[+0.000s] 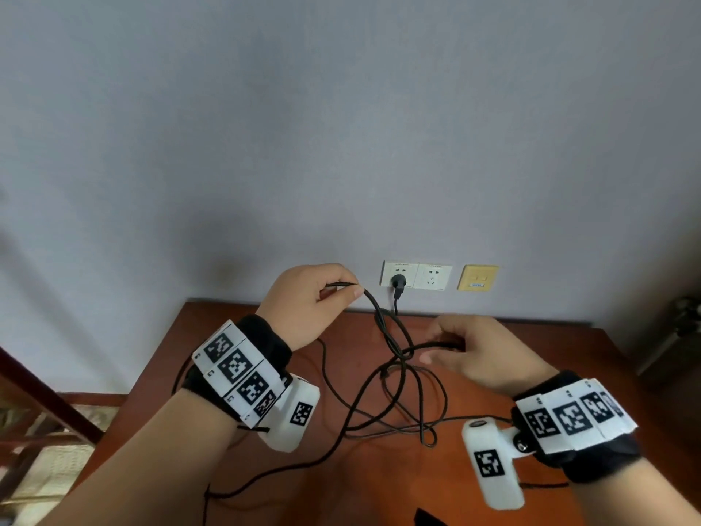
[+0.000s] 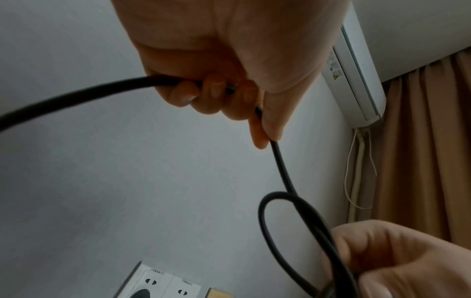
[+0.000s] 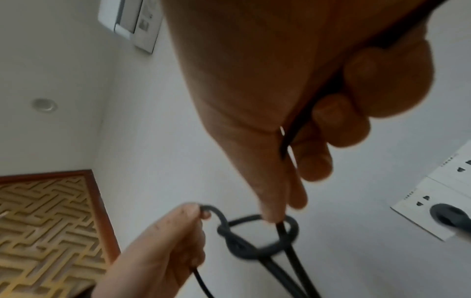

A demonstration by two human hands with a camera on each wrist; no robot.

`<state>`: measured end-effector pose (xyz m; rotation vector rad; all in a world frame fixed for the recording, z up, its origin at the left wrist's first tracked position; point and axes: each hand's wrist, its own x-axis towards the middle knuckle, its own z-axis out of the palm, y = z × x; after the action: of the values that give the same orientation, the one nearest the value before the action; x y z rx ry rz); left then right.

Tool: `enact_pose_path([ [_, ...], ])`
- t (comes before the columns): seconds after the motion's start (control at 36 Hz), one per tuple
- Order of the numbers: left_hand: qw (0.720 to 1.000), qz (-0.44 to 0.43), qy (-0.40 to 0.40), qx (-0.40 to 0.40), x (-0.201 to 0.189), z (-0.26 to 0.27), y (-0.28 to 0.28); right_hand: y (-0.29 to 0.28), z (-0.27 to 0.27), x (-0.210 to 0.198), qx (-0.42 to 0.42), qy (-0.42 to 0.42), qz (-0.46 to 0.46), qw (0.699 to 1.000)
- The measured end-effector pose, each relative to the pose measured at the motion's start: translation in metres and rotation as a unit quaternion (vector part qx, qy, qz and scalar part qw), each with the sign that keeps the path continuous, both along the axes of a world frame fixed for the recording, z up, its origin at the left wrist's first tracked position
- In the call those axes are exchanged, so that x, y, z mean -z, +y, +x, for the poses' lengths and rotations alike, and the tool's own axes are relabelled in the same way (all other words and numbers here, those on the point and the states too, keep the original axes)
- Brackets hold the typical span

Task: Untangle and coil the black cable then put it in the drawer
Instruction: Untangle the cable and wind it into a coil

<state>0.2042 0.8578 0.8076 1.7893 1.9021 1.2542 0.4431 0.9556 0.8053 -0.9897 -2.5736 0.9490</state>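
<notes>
The black cable point(image 1: 383, 324) lies in tangled loops on the brown table point(image 1: 550, 336), with a loose knot point(image 1: 403, 354) lifted between my hands. My left hand point(image 1: 347, 288) is raised and pinches one strand between thumb and fingers; in the left wrist view its fingers point(image 2: 216, 88) curl round the cable point(image 2: 280, 171). My right hand point(image 1: 442, 347) holds a strand just right of the knot. The right wrist view has that strand point(image 3: 318, 100) running through the palm, with the knot point(image 3: 242, 248) below the fingertips. No drawer is in view.
White wall sockets point(image 1: 415, 276) sit above the table's back edge with a black plug point(image 1: 398, 281) in the left one, beside a yellow plate point(image 1: 477, 277). A dark wooden frame point(image 1: 45, 392) stands at the left. Cable slack trails over the table's front left.
</notes>
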Motion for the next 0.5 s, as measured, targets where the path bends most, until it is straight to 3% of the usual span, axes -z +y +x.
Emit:
enact_pose_path([
  [0.19,0.999,-0.031,0.014,0.015,0.008,0.007,-0.003,0.003,0.005,-0.009,-0.011,0.127,-0.008,0.992],
  [0.33,0.998,-0.043,0.031,0.021,0.01,0.007,-0.003,0.012,0.007,-0.015,0.034,0.28,-0.01,0.959],
  [0.5,0.999,-0.038,0.012,0.006,0.007,0.0,-0.003,0.025,0.016,-0.022,0.089,0.34,-0.002,0.936],
])
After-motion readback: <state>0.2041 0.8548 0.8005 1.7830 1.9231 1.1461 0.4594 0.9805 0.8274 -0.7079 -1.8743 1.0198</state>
